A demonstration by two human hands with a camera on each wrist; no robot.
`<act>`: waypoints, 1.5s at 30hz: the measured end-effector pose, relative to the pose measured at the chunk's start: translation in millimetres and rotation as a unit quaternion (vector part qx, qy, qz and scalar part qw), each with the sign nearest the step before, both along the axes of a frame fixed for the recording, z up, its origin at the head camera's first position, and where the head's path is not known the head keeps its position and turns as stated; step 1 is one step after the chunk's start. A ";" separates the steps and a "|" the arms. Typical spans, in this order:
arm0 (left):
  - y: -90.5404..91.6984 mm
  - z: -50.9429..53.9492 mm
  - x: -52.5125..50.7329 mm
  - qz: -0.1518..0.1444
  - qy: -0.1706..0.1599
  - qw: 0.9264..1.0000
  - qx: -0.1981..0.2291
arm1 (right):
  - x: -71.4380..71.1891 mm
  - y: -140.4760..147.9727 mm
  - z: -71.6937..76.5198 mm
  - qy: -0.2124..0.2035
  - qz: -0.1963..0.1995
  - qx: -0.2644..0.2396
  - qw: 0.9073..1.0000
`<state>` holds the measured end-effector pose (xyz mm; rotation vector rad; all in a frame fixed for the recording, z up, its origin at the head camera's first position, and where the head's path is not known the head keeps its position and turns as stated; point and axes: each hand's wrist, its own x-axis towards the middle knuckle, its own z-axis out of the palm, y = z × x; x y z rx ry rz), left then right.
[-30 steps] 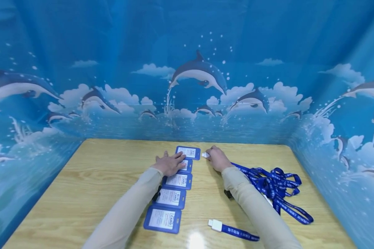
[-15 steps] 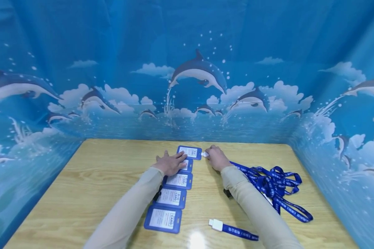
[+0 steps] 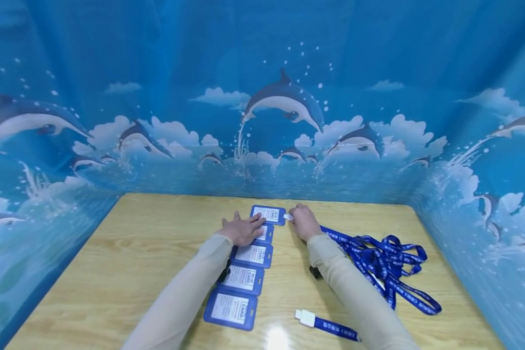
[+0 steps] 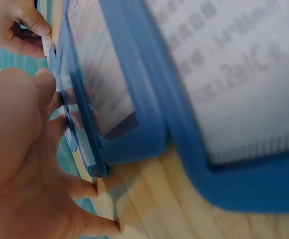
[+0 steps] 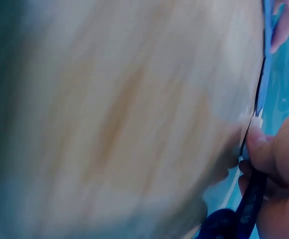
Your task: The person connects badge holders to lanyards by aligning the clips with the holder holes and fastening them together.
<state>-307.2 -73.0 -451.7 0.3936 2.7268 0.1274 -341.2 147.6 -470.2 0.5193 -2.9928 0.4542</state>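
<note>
Pinches white lanyard clip (image 3: 288, 217) in right hand (image 3: 305, 222), at slotted edge of farthest blue card holder (image 3: 269, 215); rests left hand (image 3: 241, 230), spread, across that and second holder (image 3: 268, 235).

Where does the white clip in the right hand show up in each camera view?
Head: the white clip is right of centre, below mid-height, beside the farthest card holder.
Left wrist: the clip is toward the upper left.
Right wrist: the clip is at far right, about mid-height.
Shared landmark: the right hand pinching it.
</note>
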 end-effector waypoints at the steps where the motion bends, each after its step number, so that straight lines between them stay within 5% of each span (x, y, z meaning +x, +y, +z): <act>1: 0.2 1.9 -0.6 -0.002 0.002 1.000 -0.001 | -0.9 -1.1 1.4 0.005 -0.003 -0.002 1.000; 10: -0.5 13.9 -1.9 -0.009 -0.013 1.000 -0.012 | -6.1 -10.4 4.1 0.018 0.009 0.002 1.000; 19: 3.1 0.6 1.2 0.002 -0.030 1.000 0.008 | 1.4 -0.6 4.3 -0.032 0.019 0.059 0.998; 23: 3.8 -1.9 3.0 -0.004 -0.032 0.999 0.008 | 10.9 13.0 26.0 -0.044 0.005 0.062 0.997; 32: -4.3 -0.6 1.1 -0.008 -0.009 1.000 0.006 | 38.1 48.4 97.7 0.019 -0.011 -0.020 1.000; 39: -18.3 -0.8 0.2 -0.025 0.005 0.995 0.100 | 70.0 59.5 106.0 0.036 0.000 -0.007 0.999; 45: -30.8 -2.1 0.2 -0.018 0.076 0.975 0.209 | 91.6 67.9 90.9 0.020 0.018 0.025 0.999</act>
